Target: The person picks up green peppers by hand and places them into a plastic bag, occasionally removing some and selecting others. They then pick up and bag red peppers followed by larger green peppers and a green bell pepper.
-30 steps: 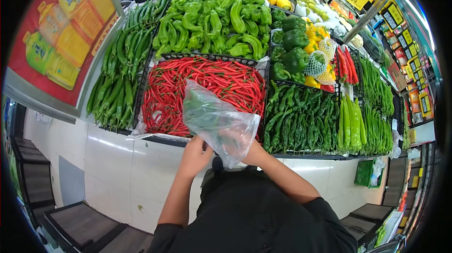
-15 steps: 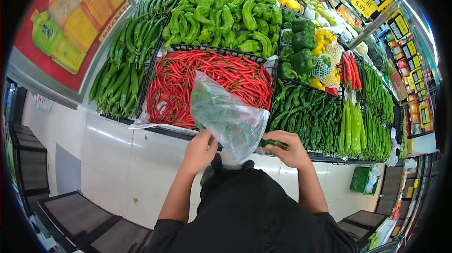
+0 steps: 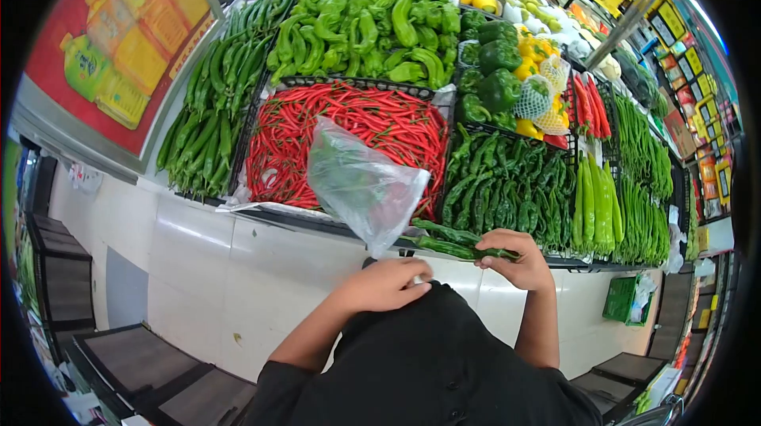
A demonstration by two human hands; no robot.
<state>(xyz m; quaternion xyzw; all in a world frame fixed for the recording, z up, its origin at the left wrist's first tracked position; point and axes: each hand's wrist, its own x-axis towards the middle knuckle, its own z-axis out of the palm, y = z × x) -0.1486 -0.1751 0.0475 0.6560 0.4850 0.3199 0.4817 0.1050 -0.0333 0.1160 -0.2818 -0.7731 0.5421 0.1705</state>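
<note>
My right hand (image 3: 515, 258) is closed around a few long dark green peppers (image 3: 448, 248), which point left past the display's front edge. My left hand (image 3: 388, 283) is close to my black shirt, with its fingers curled together; a small pale spot shows at the fingertips, too small to name. Just beyond it, a clear plastic bag (image 3: 361, 184) lies over the red chillies (image 3: 277, 137), its lower corner hanging over the front edge. Faint green shows through the bag's film. A crate of matching dark green peppers (image 3: 507, 196) is beyond my right hand.
Light green peppers (image 3: 365, 26) fill the crate behind the chillies. Long green peppers (image 3: 210, 117) are at left, beside a drinks poster (image 3: 131, 30). Bell peppers (image 3: 501, 89) stand at right. A green basket (image 3: 626, 297) is on the floor at right.
My left hand has come away from the bag, down and right toward my shirt. My right hand has moved right and slightly down, and the peppers in it now show clear of the bag.
</note>
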